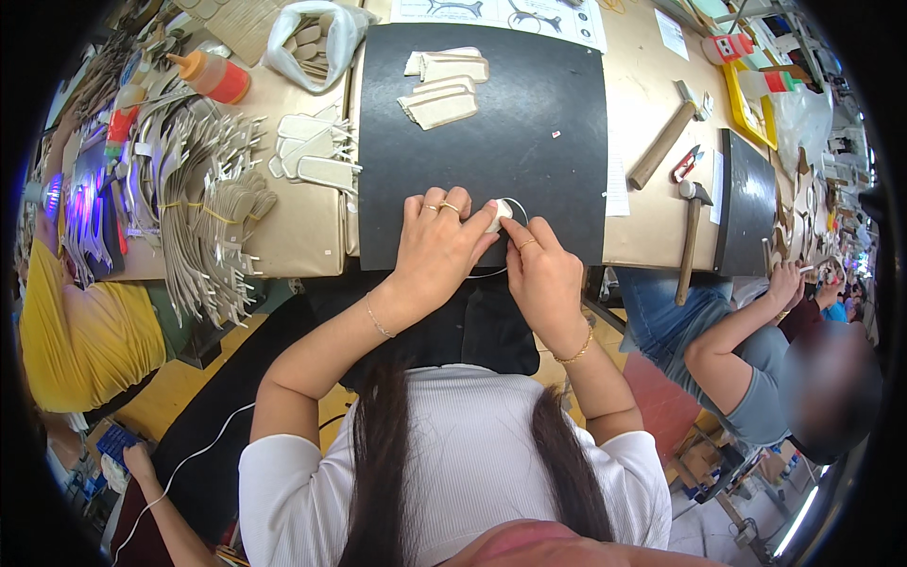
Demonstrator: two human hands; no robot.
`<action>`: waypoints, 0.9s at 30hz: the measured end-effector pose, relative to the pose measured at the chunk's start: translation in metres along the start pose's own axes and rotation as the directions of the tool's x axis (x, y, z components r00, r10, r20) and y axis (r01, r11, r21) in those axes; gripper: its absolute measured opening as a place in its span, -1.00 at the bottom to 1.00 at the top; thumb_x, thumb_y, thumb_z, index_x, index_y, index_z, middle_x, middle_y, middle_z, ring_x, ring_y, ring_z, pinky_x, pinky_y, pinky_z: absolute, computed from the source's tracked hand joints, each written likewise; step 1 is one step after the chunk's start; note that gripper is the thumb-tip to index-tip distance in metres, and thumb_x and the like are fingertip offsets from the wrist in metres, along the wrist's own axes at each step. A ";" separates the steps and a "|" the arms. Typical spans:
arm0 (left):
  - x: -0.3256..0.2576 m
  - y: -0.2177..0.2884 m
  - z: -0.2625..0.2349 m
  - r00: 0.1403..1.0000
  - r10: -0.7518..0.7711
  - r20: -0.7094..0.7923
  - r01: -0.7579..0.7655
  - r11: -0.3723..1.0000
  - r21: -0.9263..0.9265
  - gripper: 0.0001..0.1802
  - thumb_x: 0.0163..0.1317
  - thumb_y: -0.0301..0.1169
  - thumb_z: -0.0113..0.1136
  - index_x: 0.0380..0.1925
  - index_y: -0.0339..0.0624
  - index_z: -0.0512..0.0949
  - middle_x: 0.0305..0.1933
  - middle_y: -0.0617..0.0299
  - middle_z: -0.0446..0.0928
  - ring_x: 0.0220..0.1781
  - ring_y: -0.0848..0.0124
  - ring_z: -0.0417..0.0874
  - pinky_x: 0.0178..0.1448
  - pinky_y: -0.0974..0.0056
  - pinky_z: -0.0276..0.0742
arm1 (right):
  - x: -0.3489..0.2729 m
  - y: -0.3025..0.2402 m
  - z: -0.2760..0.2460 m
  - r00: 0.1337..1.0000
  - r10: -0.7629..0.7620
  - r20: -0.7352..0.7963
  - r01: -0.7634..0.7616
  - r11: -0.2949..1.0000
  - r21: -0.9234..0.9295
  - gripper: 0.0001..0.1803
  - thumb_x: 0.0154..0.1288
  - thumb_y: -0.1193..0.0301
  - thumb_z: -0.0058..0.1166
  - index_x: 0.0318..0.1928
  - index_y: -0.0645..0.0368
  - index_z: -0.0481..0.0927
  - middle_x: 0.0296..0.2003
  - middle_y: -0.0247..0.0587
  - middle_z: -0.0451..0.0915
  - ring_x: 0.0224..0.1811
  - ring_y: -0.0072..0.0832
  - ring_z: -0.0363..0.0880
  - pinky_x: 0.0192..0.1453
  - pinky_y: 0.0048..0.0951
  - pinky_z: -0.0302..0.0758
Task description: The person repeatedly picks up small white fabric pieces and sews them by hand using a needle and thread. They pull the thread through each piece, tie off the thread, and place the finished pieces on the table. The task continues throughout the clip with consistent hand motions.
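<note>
Near the front edge of a black work mat (529, 104), both my hands are closed on a small pale, flat piece (504, 213) with a rounded end. My left hand (436, 236) pinches it from the left, thumb and fingertips pressed against it. From the right, my right hand (548, 276) grips its lower edge with bent fingers. A thin white cord (524, 210) curves around the piece and passes below my hands. Fingers cover much of the piece. Several pale beige tab-shaped pieces (446, 100) lie in overlapping stacks farther back on the mat.
Left of the mat lie beige tags (326, 172), bundled beige straps (194, 208), an orange-topped bottle (222, 83) and a plastic bag of pieces (314, 42). To the right are a mallet (663, 144), red-handled snips (688, 163) and a hammer (693, 227). Co-workers sit on both sides.
</note>
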State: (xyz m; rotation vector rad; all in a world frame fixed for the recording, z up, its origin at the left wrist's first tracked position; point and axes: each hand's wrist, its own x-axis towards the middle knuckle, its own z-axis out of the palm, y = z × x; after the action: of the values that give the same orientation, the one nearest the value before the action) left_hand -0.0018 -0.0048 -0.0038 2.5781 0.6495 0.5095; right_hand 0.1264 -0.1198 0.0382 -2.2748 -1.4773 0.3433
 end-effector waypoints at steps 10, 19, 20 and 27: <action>-0.001 0.000 0.000 1.000 -0.008 -0.004 0.008 1.000 0.005 -0.58 0.24 -0.19 0.45 0.09 0.02 0.70 -0.18 0.28 0.44 -0.05 0.24 0.43 0.08 0.09 0.29 | 0.005 0.013 -0.008 0.989 0.147 0.031 -0.149 0.949 0.278 -0.71 0.34 0.56 0.21 0.06 0.20 0.72 -0.31 -0.11 0.52 -0.40 -0.18 0.61 -0.26 -0.24 0.55; 0.000 0.000 0.000 1.000 -0.007 -0.004 0.007 1.000 0.003 -0.59 0.25 -0.19 0.44 0.08 0.01 0.70 -0.18 0.29 0.44 -0.05 0.24 0.42 0.08 0.09 0.29 | 0.002 0.006 -0.002 0.999 0.041 -0.002 -0.041 0.997 0.066 -0.72 0.34 0.52 0.23 0.05 0.18 0.73 -0.32 -0.16 0.51 -0.42 -0.13 0.66 -0.32 -0.18 0.60; 0.000 0.000 0.000 1.000 -0.004 -0.004 0.005 1.000 0.002 -0.60 0.25 -0.19 0.44 0.08 0.01 0.70 -0.18 0.29 0.44 -0.05 0.25 0.42 0.08 0.09 0.29 | 0.002 0.004 0.000 1.000 0.030 -0.010 -0.029 0.999 0.030 -0.72 0.34 0.52 0.22 0.04 0.18 0.73 -0.32 -0.16 0.51 -0.43 -0.13 0.66 -0.34 -0.17 0.60; 0.000 -0.001 0.001 1.000 0.015 -0.023 -0.015 1.000 0.006 -0.60 0.23 -0.20 0.44 0.05 -0.01 0.68 -0.16 0.26 0.43 -0.07 0.24 0.42 0.04 0.10 0.28 | 0.003 0.008 0.003 0.997 0.041 -0.066 -0.034 0.994 0.099 -0.75 0.34 0.54 0.20 0.02 0.19 0.72 -0.30 -0.13 0.53 -0.39 -0.11 0.67 -0.31 -0.18 0.60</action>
State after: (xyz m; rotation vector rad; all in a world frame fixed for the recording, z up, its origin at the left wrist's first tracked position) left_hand -0.0020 -0.0044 -0.0050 2.5877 0.6406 0.5444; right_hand 0.1326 -0.1193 0.0323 -2.2170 -1.3554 0.3380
